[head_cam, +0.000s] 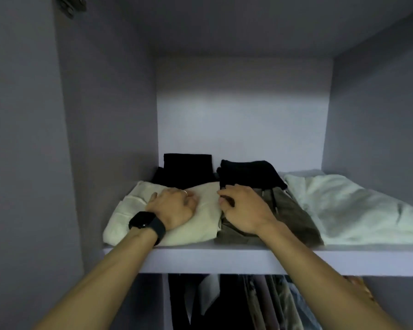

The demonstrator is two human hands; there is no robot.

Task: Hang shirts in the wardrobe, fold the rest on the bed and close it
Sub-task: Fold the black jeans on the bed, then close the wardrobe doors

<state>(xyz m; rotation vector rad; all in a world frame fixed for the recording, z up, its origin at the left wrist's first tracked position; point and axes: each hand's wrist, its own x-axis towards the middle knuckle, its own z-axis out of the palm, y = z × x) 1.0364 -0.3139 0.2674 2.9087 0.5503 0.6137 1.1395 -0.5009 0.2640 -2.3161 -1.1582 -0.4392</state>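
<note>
On cream garment (folded): left hand.

Both forearms were bare from the wrists to the lower edge of the view, with no sleeve over the left forearm or the right forearm. A black smartwatch sat on the left wrist. Its case was a rounded rectangle, and its dark glass face was unlit and faintly glossy. A wide, matte black band matching the case wrapped around the wrist. The left hand wore a thin, pale metallic ring on one finger, though which finger was unclear. The right hand showed only bare skin.
</note>
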